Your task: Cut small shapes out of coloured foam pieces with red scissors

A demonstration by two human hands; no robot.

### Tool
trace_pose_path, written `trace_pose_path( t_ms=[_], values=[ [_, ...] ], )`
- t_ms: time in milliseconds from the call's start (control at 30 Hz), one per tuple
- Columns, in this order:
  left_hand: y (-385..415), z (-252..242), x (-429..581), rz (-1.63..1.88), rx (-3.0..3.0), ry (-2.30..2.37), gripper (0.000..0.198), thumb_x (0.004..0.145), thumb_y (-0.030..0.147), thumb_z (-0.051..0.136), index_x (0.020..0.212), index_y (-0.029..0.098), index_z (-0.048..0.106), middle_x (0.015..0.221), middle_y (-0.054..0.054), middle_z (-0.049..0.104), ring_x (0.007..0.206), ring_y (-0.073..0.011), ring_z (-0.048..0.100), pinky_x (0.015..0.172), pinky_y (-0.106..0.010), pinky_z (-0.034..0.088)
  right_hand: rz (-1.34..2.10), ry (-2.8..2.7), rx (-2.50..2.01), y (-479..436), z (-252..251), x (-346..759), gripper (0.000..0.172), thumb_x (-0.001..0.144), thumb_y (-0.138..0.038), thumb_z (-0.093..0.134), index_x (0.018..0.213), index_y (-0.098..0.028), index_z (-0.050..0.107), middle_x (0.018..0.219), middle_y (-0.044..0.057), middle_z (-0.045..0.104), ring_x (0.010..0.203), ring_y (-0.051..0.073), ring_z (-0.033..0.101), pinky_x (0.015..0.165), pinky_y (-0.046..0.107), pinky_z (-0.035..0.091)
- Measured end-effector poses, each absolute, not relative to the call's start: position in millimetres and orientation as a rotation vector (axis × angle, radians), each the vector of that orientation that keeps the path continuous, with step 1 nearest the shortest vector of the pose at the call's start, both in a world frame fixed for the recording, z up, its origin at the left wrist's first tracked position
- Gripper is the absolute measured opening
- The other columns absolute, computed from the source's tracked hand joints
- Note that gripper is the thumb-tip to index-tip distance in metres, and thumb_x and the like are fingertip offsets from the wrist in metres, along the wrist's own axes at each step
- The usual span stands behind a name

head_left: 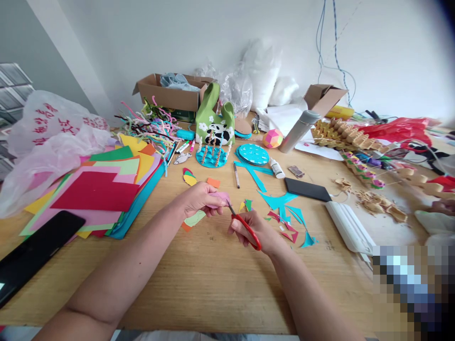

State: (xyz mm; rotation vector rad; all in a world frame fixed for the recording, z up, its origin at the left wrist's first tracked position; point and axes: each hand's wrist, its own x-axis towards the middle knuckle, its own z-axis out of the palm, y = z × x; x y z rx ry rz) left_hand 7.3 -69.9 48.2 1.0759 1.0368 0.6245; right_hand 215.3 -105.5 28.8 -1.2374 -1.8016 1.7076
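Note:
Between the fingers of my left hand [202, 198] is a small piece of pink felt [217, 200]. My right hand [254, 229] grips red-handled scissors [253, 237], and their blades meet the felt's right edge. Beneath my left hand lie a pale green piece [195, 218] and a bit of orange. An orange rectangle [213, 182] rests just beyond it. Farther back, several cut leaf-like shapes [189, 177] in yellow, green and red overlap. Right of the scissors are red scraps [292, 235], small green and yellow scraps, and blue offcuts [279, 200].
Coloured felt sheets [95, 192] are stacked at left near a black phone [39, 253]. Behind stand a green panda bag [215, 121], blue discs [253, 155] and a grey bottle [299, 131]. A black slab [307, 189] and white power strip [350, 227] lie right.

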Motion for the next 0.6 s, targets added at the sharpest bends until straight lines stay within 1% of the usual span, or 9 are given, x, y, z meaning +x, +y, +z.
trace_pose_path(
  t_ms=[200, 433, 600],
  values=[
    [-70.2, 51.2, 7.3, 0.64, 1.026, 1.014, 0.021, 0.061, 0.024, 0.077, 0.073, 0.009, 0.069, 0.059, -0.005, 0.066, 0.049, -0.0093, 0.055, 0.047, -0.022, 0.038, 1.699, -1.803, -1.234, -105.4, 27.8, 216.6, 0.055, 0.074, -0.069, 0.064, 0.066, -0.015, 0.062, 0.044, -0.003, 0.049, 0.037, 0.008, 0.042, 0.038, 0.021, 0.029],
    [-69.1, 46.0, 7.8, 0.646, 1.064, 0.988, 0.017, 0.063, 0.025, 0.074, 0.068, 0.01, 0.068, 0.058, -0.005, 0.066, 0.043, -0.0081, 0.051, 0.044, -0.022, 0.037, 1.692, -1.828, -1.229, -105.0, 27.1, 216.6, 0.057, 0.074, -0.07, 0.063, 0.067, -0.014, 0.062, 0.045, -0.002, 0.05, 0.038, 0.008, 0.043, 0.039, 0.021, 0.03],
    [-69.2, 45.9, 8.0, 0.639, 1.092, 1.013, 0.014, 0.063, 0.025, 0.073, 0.062, 0.012, 0.067, 0.058, -0.005, 0.067, 0.044, -0.0083, 0.052, 0.045, -0.022, 0.037, 1.708, -1.817, -1.214, -104.8, 25.6, 216.6, 0.057, 0.074, -0.07, 0.064, 0.069, -0.014, 0.062, 0.046, -0.002, 0.051, 0.039, 0.008, 0.043, 0.04, 0.021, 0.03]
  ],
)
